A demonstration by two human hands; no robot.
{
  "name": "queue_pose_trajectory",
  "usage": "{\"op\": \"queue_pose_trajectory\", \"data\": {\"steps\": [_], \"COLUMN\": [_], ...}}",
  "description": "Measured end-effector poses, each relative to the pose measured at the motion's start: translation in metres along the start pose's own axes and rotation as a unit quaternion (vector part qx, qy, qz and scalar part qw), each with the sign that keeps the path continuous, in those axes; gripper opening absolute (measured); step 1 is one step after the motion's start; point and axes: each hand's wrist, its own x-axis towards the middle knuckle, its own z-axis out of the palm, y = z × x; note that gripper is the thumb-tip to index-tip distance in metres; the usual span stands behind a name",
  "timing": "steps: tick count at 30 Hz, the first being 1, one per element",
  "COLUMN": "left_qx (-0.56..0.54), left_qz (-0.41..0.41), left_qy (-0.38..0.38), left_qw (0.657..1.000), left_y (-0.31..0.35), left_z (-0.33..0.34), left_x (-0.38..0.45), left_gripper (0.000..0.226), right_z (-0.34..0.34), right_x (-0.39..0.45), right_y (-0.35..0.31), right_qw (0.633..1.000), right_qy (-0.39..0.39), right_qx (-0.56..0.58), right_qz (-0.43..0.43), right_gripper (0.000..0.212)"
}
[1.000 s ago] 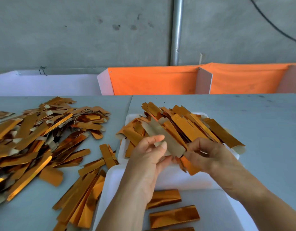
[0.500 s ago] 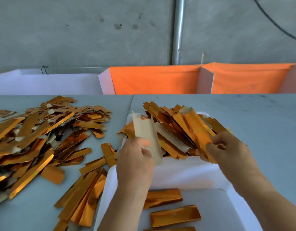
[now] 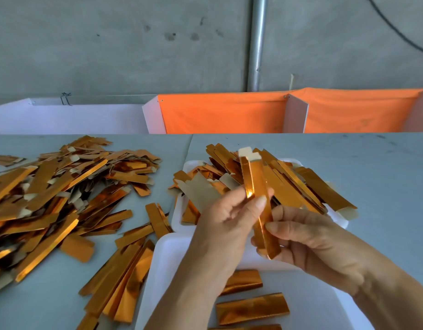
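While both hands meet at frame centre, the left hand (image 3: 227,217) pinches the gold strip (image 3: 257,184) at mid-length, thumb against fingers; the right hand (image 3: 310,244) pinches its lower end. Strip near upright, above the white tray (image 3: 167,258), lower centre.

Gold strip (image 3: 258,186) between both hands (image 3: 229,217)

Both my hands are bare. My left hand (image 3: 220,223) and my right hand (image 3: 320,246) show creased knuckles and plain fingers. Right at the grip, my left thumbnail (image 3: 261,201) is rounded and grown a little past the fingertip. Back from the grip, my left forearm (image 3: 182,294) and right forearm (image 3: 394,303) run uncovered to the lower edge.
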Motion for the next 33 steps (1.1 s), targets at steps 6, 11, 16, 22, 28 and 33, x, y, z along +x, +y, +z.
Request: {"op": "queue_pose_trajectory", "data": {"steps": [6, 11, 16, 22, 28, 33], "left_qx": [0.113, 0.192, 0.252, 0.361, 0.406, 0.408], "left_qz": [-0.043, -0.038, 0.002, 0.088, 0.13, 0.113], "left_qy": [0.067, 0.038, 0.059, 0.089, 0.1, 0.076], "left_qw": [0.99, 0.98, 0.966, 0.924, 0.899, 0.903], "left_y": [-0.008, -0.009, -0.008, -0.007, -0.011, -0.012], "left_z": [-0.005, -0.001, -0.002, 0.004, 0.007, 0.008], "left_x": [0.003, 0.001, 0.001, 0.003, 0.004, 0.002], "left_gripper": [0.014, 0.012, 0.023, 0.035, 0.041, 0.053], "right_z": [0.01, 0.015, 0.016, 0.015, 0.012, 0.009], "right_x": [0.001, -0.006, -0.003, -0.001, 0.002, -0.004], "right_y": [0.001, -0.006, -0.003, -0.003, -0.003, -0.01], "right_qw": [0.94, 0.859, 0.829, 0.818, 0.846, 0.962], "right_qy": [0.167, 0.213, 0.253, 0.292, 0.301, 0.183], "right_qx": [-0.275, -0.325, -0.393, -0.415, -0.385, -0.145], "right_qz": [-0.118, -0.334, -0.307, -0.27, -0.212, -0.142], "right_gripper": [0.042, 0.025, 0.016, 0.024, 0.016, 0.017]}}
